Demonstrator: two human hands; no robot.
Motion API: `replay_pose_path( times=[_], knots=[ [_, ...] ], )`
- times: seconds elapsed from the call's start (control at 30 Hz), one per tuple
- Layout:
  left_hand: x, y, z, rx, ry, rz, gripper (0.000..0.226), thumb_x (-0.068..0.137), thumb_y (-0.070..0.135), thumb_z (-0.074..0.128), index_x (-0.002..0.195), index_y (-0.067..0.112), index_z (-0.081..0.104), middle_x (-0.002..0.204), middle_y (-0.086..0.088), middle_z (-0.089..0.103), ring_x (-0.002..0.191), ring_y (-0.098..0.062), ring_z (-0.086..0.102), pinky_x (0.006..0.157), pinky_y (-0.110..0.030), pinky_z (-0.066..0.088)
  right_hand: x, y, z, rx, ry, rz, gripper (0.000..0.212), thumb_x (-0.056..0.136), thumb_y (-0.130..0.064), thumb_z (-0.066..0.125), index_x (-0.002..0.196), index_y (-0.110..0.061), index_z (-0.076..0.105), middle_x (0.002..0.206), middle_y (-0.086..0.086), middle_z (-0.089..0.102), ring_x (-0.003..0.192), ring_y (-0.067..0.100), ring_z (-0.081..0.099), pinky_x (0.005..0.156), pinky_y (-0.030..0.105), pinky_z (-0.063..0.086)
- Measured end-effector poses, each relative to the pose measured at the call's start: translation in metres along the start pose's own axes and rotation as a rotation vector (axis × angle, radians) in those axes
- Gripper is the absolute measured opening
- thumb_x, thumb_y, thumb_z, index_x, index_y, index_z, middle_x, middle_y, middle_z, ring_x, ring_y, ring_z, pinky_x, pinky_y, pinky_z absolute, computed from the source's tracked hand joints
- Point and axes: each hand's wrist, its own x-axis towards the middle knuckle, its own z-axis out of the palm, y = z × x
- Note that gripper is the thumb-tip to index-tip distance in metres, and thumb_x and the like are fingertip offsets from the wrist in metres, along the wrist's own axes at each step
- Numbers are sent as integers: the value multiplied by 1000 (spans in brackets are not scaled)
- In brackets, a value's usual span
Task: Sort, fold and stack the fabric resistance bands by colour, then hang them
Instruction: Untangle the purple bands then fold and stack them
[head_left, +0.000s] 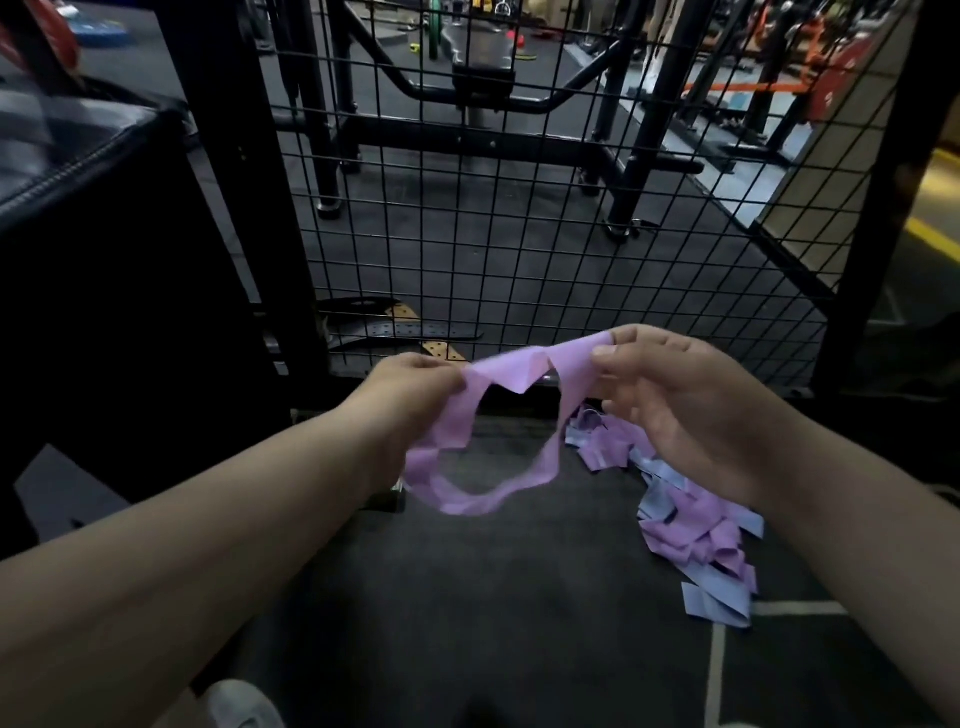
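"Fabric resistance bands, lilac and pale blue (696, 525), sorted?"

"No, heaped mixed at the right of the dark rubber floor (519, 623). My left hand (415, 384) and right hand (675, 400) pinch one lilac fabric loop (519, 366) above it. Folding, hanging remain."

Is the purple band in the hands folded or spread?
Spread: left hand and right hand pinch the band, its loop hanging open.
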Motion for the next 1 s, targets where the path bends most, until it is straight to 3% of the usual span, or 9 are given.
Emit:
replay_pose_path(
  times=[0.1,0.23,0.33,0.47,0.57,0.67,0.83,0.93,1.0],
  knots=[
    [-12,0,8,101,-100,164,47,71,5,69,115,19,61,107,-3,67,92,-15,65,83,-32,54,-1,3,2,-89,32,-73,22,79,-17,73,97,-6,68,93,14,70,88,26,60,91,46,39],
    [-25,5,17,-25,-293,346,29,83,-11,61,102,10,65,91,-5,71,80,-8,65,72,-18,52,-3,6,12,-250,50,-114,25,79,-32,72,96,-13,71,101,29,65,83,31,53,73,55,37],
    [-25,2,21,-3,-305,405,18,91,-1,63,104,11,67,98,-13,73,86,-13,67,82,-26,55,-6,3,13,-227,18,-92,22,85,-28,70,101,-12,72,105,29,65,87,31,56,79,51,43],
    [-26,7,24,-44,-279,440,8,93,6,64,91,11,69,85,-6,73,80,-12,65,81,-29,54,-8,1,7,-235,14,-78,16,95,-16,62,99,-3,70,99,29,66,85,28,59,83,41,49],
    [-30,11,27,-113,-345,418,4,92,4,64,90,7,67,85,-10,68,79,-18,63,77,-26,54,-10,2,6,-220,76,-24,18,96,-14,60,103,2,66,94,20,72,82,26,69,79,34,59],
    [-32,10,30,-104,-388,362,5,93,8,63,91,7,67,84,-12,65,76,-21,59,69,-28,53,-11,4,5,-189,128,7,26,92,-19,66,114,-7,60,93,12,72,79,23,72,76,43,62],
    [-30,9,29,-90,-469,282,12,93,12,62,98,2,68,88,-15,69,78,-24,63,73,-33,51,-13,8,9,-564,101,-194,34,77,-51,71,102,-28,71,86,7,70,78,30,67,75,51,56],
    [-29,8,29,-203,-526,201,21,86,18,60,101,6,68,93,-18,65,83,-28,58,76,-36,46,-10,11,9,-562,160,-267,9,90,-30,70,91,-22,72,86,3,73,81,26,67,74,42,55],
    [-28,6,29,-308,-619,121,33,81,23,52,106,8,67,92,-15,60,80,-27,56,73,-35,45,-9,11,8,-521,217,-275,6,94,-21,66,90,-18,70,83,3,71,74,24,65,70,40,55]
  ],
)
